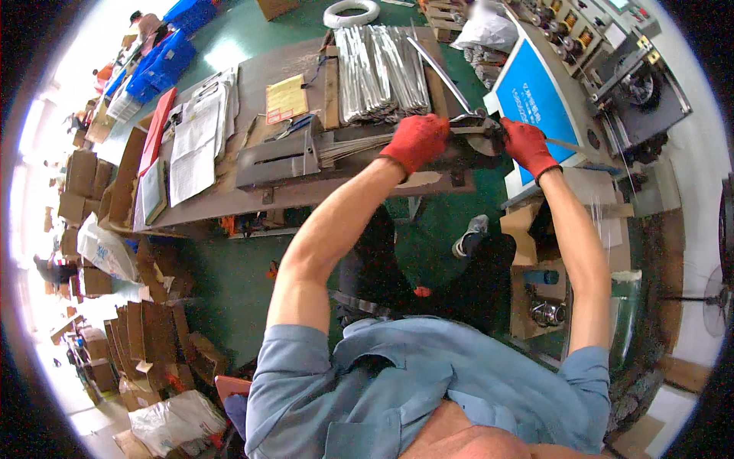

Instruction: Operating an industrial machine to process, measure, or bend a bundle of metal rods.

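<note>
My left hand (pixel 417 144), in a red glove, is closed at the end of several thin metal strips (pixel 353 150). They run to it from a dark metal box-like holder (pixel 279 159) along the front of the table. My right hand (pixel 527 147), also gloved in red, is closed beside a dark metal fixture (pixel 486 136) at the table's right corner. What its fingers hold is hidden. Between the two hands runs a pale narrow strip. Behind my left hand lies a wide pile of shiny silver metal strips (pixel 381 73), with a wooden bar (pixel 331 88) at its left.
Pliers (pixel 298 128), a yellow paper (pixel 287 99) and printed sheets (pixel 200 138) lie on the table (pixel 256 65). A blue-topped machine (pixel 527 96) stands to the right. Cardboard boxes (pixel 145 344) crowd the floor at left. Another person (pixel 147 27) is far off at upper left.
</note>
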{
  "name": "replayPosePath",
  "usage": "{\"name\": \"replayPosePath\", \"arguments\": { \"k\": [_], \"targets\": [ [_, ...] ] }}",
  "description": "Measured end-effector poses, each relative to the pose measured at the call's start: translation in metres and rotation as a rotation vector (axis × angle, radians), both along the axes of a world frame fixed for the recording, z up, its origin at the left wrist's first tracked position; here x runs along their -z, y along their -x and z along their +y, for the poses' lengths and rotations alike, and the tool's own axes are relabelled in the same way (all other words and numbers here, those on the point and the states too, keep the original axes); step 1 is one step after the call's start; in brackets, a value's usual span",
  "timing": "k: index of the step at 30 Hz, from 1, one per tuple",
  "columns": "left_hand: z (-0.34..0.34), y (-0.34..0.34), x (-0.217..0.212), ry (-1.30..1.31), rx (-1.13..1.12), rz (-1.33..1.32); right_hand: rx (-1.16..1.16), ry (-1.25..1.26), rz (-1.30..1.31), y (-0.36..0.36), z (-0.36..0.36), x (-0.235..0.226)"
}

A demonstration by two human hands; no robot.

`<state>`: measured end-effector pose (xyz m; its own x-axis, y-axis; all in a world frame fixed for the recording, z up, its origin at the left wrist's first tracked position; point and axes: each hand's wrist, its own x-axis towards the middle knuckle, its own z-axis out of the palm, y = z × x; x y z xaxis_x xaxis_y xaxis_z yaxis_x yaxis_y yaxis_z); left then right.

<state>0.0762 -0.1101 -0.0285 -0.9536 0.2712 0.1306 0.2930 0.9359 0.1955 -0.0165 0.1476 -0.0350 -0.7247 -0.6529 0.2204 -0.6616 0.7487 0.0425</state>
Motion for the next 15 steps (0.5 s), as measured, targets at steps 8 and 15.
{"name": "replayPosePath", "arguments": {
  "k": [8, 15],
  "targets": [
    [-0.002, 0.006, 0.021, -0.004, 0.085, 0.286, 0.055, -0.058, -0.07, -0.005, 0.001, -0.012],
    [-0.004, 0.003, 0.027, 0.036, 0.097, 0.331, -0.02, 0.026, -0.035, -0.002, 0.005, -0.008]
  ]
}}
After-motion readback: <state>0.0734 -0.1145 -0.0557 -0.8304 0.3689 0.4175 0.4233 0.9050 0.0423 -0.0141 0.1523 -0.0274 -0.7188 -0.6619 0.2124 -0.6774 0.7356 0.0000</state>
